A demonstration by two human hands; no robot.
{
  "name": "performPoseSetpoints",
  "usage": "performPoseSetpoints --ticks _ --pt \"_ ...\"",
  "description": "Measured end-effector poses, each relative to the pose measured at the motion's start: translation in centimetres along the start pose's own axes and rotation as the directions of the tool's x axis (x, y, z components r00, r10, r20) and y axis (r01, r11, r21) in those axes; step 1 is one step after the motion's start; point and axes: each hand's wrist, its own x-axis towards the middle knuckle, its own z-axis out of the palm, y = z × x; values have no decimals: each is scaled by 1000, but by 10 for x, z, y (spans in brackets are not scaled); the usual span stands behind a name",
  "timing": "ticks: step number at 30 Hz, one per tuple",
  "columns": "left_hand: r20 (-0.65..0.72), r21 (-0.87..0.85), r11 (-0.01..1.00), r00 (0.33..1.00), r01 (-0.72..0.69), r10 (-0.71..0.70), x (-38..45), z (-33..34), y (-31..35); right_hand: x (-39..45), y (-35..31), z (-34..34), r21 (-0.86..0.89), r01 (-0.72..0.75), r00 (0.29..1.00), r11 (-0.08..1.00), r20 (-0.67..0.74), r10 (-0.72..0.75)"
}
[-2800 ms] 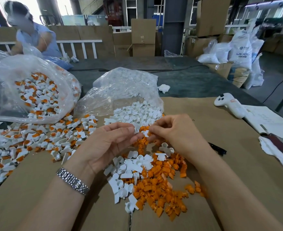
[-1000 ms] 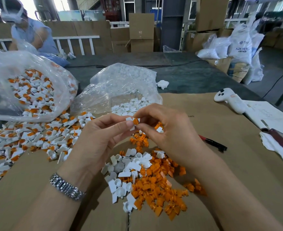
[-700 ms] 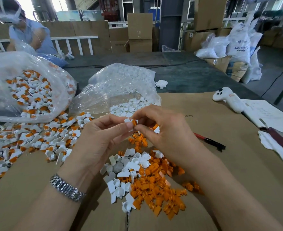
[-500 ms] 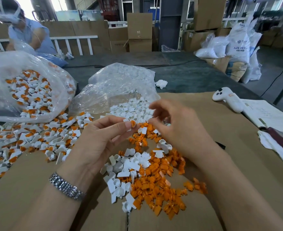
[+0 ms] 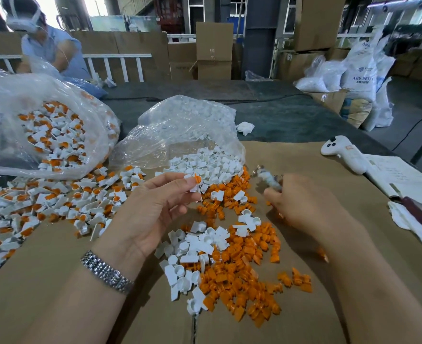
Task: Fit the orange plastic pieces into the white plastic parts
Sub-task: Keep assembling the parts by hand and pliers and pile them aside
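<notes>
Left hand (image 5: 153, 207) pinches a white part (image 5: 193, 184) with orange piece (image 5: 197, 179) seated, above the desk (image 5: 304, 319) pile; right hand (image 5: 301, 204) grips a blurred tool (image 5: 267, 178); I judge parts light, stiff, slippery, best pinched by the body.

I take the loose heap (image 5: 232, 266) on the table (image 5: 304, 319) as landmark | behind it: open bag of parts (image 5: 187, 135) | left of it: fitted pieces spread (image 5: 43, 207), second bag (image 5: 43, 125) behind those | right of it: controller (image 5: 341, 152), papers (image 5: 401, 177) | above it: left hand (image 5: 153, 209), right hand (image 5: 304, 207) apart
</notes>
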Motion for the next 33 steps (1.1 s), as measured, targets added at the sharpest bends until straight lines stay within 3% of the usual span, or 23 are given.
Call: performPoseSetpoints --ticks 3,5,7,12,19,27,33 --pt "-14 -27 999 1000 -24 24 0 1 -1 -8 -7 -18 256 48 998 966 -48 -37" --pt "-11 -36 998 999 -50 50 0 1 -1 -19 -15 -29 449 79 989 890 74 -125" --pt "-11 -51 996 997 -73 73 0 1 -1 -29 -25 -34 507 101 938 856 239 -252" --pt "-6 -48 993 995 -103 103 0 0 -2 -38 -45 -26 351 247 883 903 302 -359" --pt "25 14 991 990 -136 136 -2 4 -3 -41 -56 -19 340 336 864 878 260 -431" --pt "21 84 985 989 -150 148 -2 2 -4 -40 -56 -9 290 372 879 882 193 -435" --pt "10 63 992 994 -112 112 0 -1 -6 -41 -60 2 243 317 928 917 122 -353"
